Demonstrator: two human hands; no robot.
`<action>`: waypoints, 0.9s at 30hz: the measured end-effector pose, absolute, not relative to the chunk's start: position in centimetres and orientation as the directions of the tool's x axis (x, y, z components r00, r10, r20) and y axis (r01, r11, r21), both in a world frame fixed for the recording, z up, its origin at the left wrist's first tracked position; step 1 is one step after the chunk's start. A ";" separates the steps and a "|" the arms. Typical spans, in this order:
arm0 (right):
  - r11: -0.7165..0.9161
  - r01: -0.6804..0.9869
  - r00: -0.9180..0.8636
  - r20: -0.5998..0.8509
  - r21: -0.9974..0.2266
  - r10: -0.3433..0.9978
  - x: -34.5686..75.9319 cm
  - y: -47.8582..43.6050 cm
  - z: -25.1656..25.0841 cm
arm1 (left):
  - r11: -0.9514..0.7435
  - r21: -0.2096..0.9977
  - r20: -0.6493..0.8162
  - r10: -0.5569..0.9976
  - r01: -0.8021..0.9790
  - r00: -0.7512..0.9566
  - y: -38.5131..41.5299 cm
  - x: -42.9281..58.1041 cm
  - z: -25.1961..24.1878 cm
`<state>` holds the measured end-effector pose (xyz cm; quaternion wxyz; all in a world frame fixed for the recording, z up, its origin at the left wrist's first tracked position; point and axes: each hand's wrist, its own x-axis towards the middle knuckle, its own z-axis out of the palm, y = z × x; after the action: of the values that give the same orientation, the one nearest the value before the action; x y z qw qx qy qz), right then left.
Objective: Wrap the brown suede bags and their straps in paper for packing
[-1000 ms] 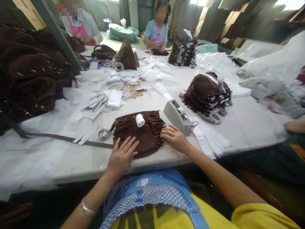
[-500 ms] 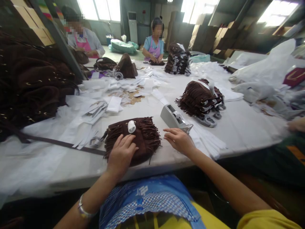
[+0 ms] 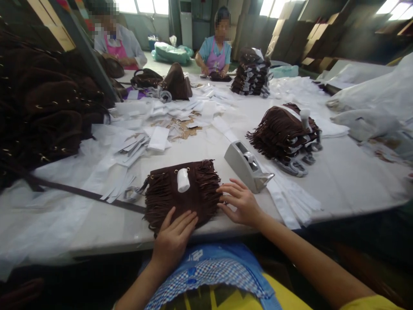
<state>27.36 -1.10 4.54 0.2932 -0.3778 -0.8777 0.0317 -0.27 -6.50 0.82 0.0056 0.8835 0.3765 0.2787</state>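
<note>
A small brown suede fringed bag (image 3: 182, 196) lies flat near the table's front edge, with a white wrapped piece (image 3: 183, 180) at its top middle and a long brown strap (image 3: 80, 193) trailing to the left. My left hand (image 3: 174, 236) rests flat on the bag's lower edge, fingers stretched out. My right hand (image 3: 240, 202) lies at the bag's right side, fingers spread and touching the fringe. A grey tape dispenser (image 3: 247, 165) stands just beyond my right hand.
A stack of brown fringed bags (image 3: 284, 131) sits to the right, another stack (image 3: 251, 73) farther back. White paper strips (image 3: 290, 198) and sheets (image 3: 158, 137) litter the table. Dark brown bags (image 3: 41, 103) are heaped at left. Two people work at the far end.
My left hand slid down from the bag's middle to its lower edge. My right hand came back from near the tape dispenser to the bag's right side.
</note>
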 end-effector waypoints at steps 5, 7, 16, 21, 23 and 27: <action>0.839 0.516 -0.710 0.463 -0.171 0.531 23.0 1.5 5.4 | -0.710 0.197 0.521 0.660 0.676 0.542 -6.4 -0.1 0.1; 0.848 0.512 -0.764 0.378 -0.137 0.523 23.2 3.4 4.7 | -0.702 0.210 0.496 0.676 0.681 0.545 -6.4 -0.1 0.0; 0.581 0.801 -0.512 0.340 -0.144 0.789 28.4 4.4 5.4 | -0.627 0.360 0.423 0.770 0.691 0.478 -6.0 0.4 0.0; 0.879 0.433 -0.830 0.292 -0.201 0.476 24.1 5.1 5.3 | -0.663 0.320 0.468 0.732 0.677 0.496 -5.4 0.3 -0.1; 0.877 0.441 -0.838 0.260 -0.191 0.479 25.3 6.1 4.8 | -0.667 0.309 0.485 0.724 0.678 0.491 -5.3 0.2 -0.3; 0.717 0.688 -0.668 0.290 -0.112 0.685 29.0 7.0 4.9 | -0.662 0.318 0.502 0.725 0.679 0.472 -5.4 0.2 -0.4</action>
<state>29.04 7.01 4.93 0.1573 -0.3759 -0.9132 -0.0035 0.25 -5.45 -0.45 0.0370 0.8571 0.4092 0.3106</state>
